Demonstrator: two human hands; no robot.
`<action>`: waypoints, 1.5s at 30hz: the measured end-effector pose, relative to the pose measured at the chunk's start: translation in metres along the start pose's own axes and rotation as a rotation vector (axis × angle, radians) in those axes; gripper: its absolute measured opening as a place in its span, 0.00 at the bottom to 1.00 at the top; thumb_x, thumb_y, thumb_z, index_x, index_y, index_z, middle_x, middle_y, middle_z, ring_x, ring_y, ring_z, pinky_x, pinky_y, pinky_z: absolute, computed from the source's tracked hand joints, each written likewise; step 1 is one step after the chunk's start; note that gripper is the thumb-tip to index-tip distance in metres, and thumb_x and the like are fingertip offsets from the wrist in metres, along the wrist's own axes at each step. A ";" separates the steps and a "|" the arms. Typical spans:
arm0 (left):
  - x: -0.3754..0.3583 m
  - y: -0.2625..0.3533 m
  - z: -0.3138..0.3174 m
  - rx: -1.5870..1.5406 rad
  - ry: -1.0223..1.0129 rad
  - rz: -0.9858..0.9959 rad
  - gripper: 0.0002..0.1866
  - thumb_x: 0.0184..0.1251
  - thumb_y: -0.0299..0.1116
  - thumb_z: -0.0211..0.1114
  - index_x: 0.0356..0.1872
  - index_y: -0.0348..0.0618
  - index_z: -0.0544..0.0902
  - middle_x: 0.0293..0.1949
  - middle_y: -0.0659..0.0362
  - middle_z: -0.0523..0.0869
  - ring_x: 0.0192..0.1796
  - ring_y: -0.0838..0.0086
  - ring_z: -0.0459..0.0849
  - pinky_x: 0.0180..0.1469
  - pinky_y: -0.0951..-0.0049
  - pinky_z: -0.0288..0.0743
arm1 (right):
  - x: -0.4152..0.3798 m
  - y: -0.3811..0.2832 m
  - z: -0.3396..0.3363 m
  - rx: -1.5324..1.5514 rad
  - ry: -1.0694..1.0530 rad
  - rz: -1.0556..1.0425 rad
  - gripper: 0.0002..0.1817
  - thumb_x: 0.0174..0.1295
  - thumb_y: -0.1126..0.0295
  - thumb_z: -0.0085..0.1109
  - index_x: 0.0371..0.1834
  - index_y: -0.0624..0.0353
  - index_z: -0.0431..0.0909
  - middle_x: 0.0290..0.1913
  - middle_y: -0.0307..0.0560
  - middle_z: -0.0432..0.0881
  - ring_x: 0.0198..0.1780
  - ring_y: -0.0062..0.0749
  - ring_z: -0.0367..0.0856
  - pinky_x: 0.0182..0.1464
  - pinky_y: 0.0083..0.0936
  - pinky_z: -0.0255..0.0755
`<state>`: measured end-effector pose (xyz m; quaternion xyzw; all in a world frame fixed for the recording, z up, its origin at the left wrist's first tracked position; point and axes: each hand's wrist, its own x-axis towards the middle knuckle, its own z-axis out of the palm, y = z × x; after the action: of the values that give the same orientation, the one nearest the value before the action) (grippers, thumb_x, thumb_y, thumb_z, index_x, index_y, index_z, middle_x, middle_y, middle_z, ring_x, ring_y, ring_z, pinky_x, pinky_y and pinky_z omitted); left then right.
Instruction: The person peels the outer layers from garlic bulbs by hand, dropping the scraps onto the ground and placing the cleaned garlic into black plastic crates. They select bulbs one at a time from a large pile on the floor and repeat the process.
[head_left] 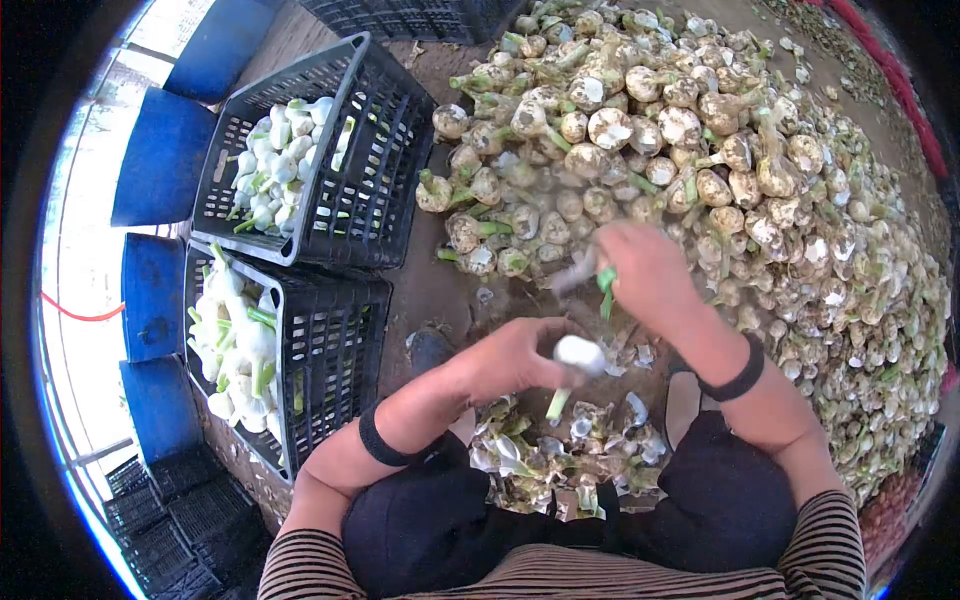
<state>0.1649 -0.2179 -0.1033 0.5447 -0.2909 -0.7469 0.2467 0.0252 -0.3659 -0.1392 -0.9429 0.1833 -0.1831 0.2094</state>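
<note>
My left hand (515,357) is closed around a white, cleaned garlic bulb (580,354), whose short pale-green stem (558,404) points down. My right hand (645,270) is a closed fist, up and to the right of the bulb and apart from it. A bright green piece (606,282) and a blurred greyish strip (574,274) stick out of this fist; motion blur hides what they are. Beneath my hands, between my feet, lies a heap of peeled garlic skins (540,455).
A large pile of dirty, unpeeled garlic bulbs (690,130) spreads ahead and to the right. On the left stand two black crates, a far crate (370,170) and a near crate (335,350), both holding white garlic. Blue barrels (160,160) line the left edge, with stacked black crates (180,520) below.
</note>
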 end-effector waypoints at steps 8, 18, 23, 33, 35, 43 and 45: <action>-0.012 0.013 -0.008 -0.237 0.330 0.276 0.27 0.48 0.25 0.70 0.51 0.35 0.69 0.44 0.55 0.79 0.46 0.74 0.78 0.50 0.72 0.72 | -0.044 0.012 0.022 0.238 -0.785 0.178 0.16 0.44 0.76 0.56 0.40 0.58 0.79 0.37 0.57 0.81 0.41 0.48 0.81 0.41 0.40 0.74; -0.028 0.009 -0.077 -1.200 0.280 0.762 0.25 0.71 0.50 0.44 0.53 0.35 0.71 0.51 0.49 0.76 0.46 0.65 0.77 0.45 0.72 0.75 | -0.059 0.063 0.088 -0.315 -0.433 0.351 0.19 0.50 0.69 0.60 0.44 0.63 0.71 0.46 0.55 0.71 0.50 0.47 0.71 0.41 0.37 0.72; 0.015 -0.007 -0.039 -0.646 0.377 0.329 0.20 0.69 0.40 0.50 0.56 0.39 0.69 0.52 0.53 0.75 0.49 0.70 0.75 0.51 0.73 0.69 | -0.067 0.092 0.121 -0.409 -0.441 0.218 0.13 0.45 0.72 0.60 0.36 0.61 0.76 0.42 0.52 0.74 0.46 0.41 0.72 0.49 0.29 0.68; 0.035 -0.036 -0.041 -0.263 0.357 0.347 0.45 0.51 0.34 0.71 0.67 0.37 0.54 0.59 0.54 0.70 0.60 0.71 0.69 0.63 0.72 0.61 | -0.002 0.009 0.025 0.357 -0.316 0.208 0.13 0.50 0.64 0.63 0.37 0.59 0.77 0.33 0.52 0.78 0.38 0.46 0.78 0.39 0.38 0.71; 0.031 -0.026 -0.041 -0.412 0.312 0.416 0.47 0.47 0.37 0.74 0.66 0.38 0.55 0.57 0.56 0.71 0.58 0.72 0.71 0.60 0.72 0.65 | 0.008 -0.002 0.005 0.699 -0.362 0.498 0.18 0.52 0.61 0.64 0.43 0.57 0.77 0.34 0.46 0.80 0.39 0.33 0.79 0.38 0.28 0.72; 0.034 -0.023 -0.011 -0.280 0.472 0.624 0.39 0.46 0.25 0.73 0.58 0.39 0.58 0.54 0.56 0.70 0.57 0.73 0.70 0.60 0.69 0.67 | -0.010 -0.021 0.034 1.492 0.064 0.723 0.13 0.58 0.71 0.61 0.44 0.61 0.72 0.40 0.40 0.78 0.41 0.21 0.76 0.44 0.19 0.71; 0.031 -0.024 -0.012 -0.206 0.493 0.641 0.40 0.46 0.26 0.74 0.58 0.39 0.57 0.54 0.55 0.70 0.57 0.73 0.70 0.60 0.69 0.67 | -0.007 -0.019 0.024 1.234 -0.039 0.688 0.12 0.58 0.71 0.60 0.42 0.63 0.73 0.37 0.41 0.79 0.39 0.22 0.76 0.43 0.21 0.71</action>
<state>0.1661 -0.2236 -0.1435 0.5617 -0.3017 -0.5048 0.5820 0.0341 -0.3387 -0.1523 -0.5435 0.3301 -0.1603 0.7550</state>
